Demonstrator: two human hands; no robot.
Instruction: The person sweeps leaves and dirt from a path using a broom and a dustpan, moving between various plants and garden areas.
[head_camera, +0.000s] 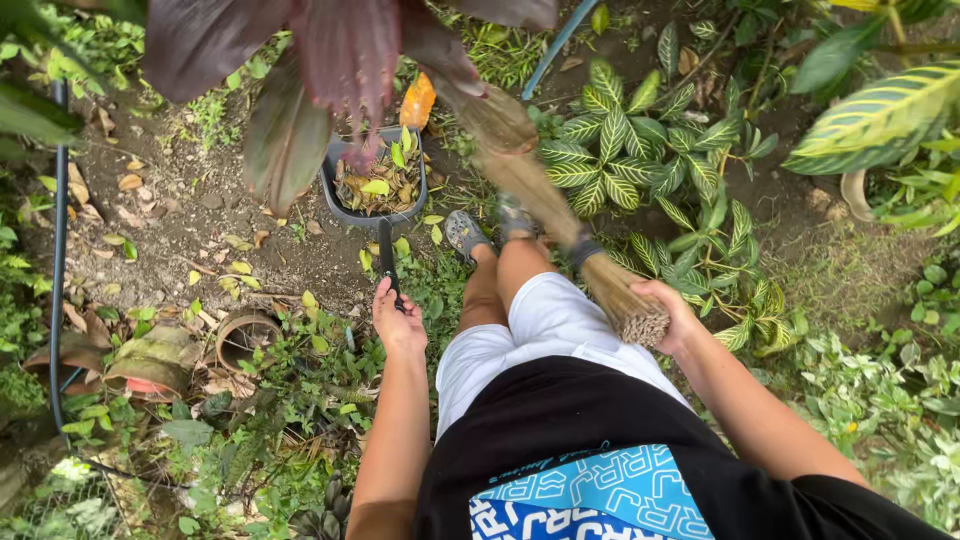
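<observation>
My left hand (398, 322) grips the black handle (387, 262) of a dark dustpan (340, 200) resting on the soil, filled with dry leaves (378, 182). My right hand (668, 315) is closed around the bound end of a stick broom (560, 220), whose bristles fan out blurred toward the dustpan's right side. I stand in white shorts and grey shoes (466, 234) just behind the pan.
Dark red leaves (300, 80) hang over the dustpan. Striped green plants (640, 150) crowd the right. A broken clay pot (245, 335) lies at the left, with a black hose (58, 250) along the left edge and a blue pipe (555, 45) at the top.
</observation>
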